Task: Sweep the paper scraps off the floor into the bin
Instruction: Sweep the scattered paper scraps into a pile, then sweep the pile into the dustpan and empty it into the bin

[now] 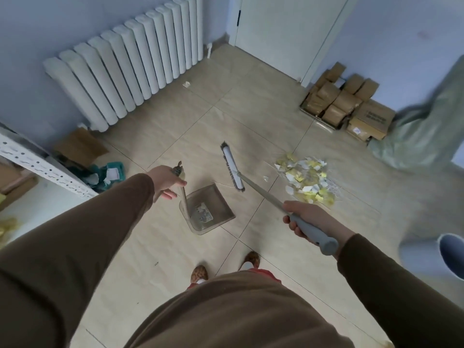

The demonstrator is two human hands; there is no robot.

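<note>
Single head cam, wide-angle, looks steeply down/fwd from standing height at tiled floor (155, 249); own arms, feet in frame.

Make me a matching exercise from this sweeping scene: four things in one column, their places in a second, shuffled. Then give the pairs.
1. broom
2. dustpan
3. paper scraps
4. radiator

A. heaped on the floor, right of the broom head
B. against the far wall
C. grey grip held in the right hand
D. on the floor, its upright handle held by the left hand

Pairs: 1-C, 2-D, 3-A, 4-B
</note>
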